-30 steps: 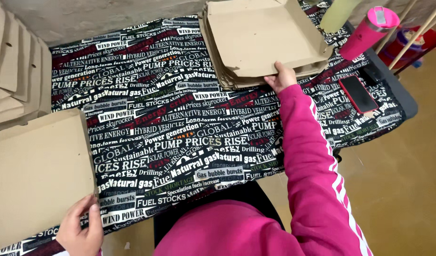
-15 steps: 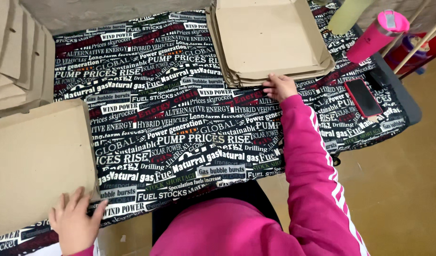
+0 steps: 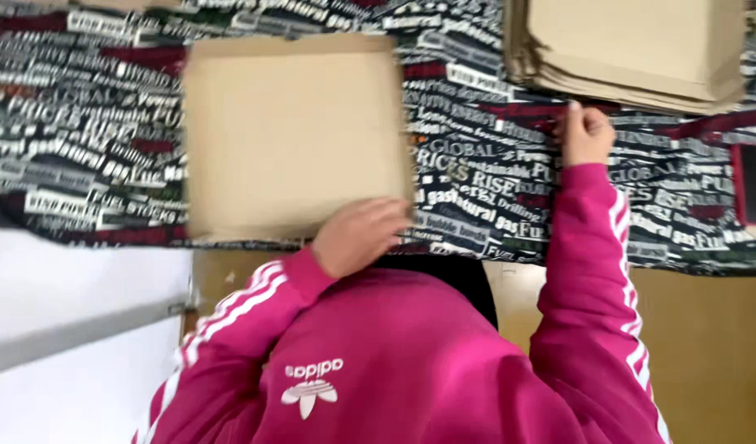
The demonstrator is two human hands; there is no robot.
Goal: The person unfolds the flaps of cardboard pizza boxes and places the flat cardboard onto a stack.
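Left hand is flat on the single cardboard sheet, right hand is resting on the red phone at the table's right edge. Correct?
Not quite. In the head view the right hand is not on the phone; it sits at the near edge of the stack of cardboard boxes, well apart from the phone. The left hand is on the near edge of the single cardboard sheet, as you said.

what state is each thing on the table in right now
flat cardboard sheet: lying flat, unfolded, blurred
left hand: resting on the sheet's near edge
stack of cardboard blanks: piled flat
right hand: curled at the stack's near edge
printed tablecloth: spread out
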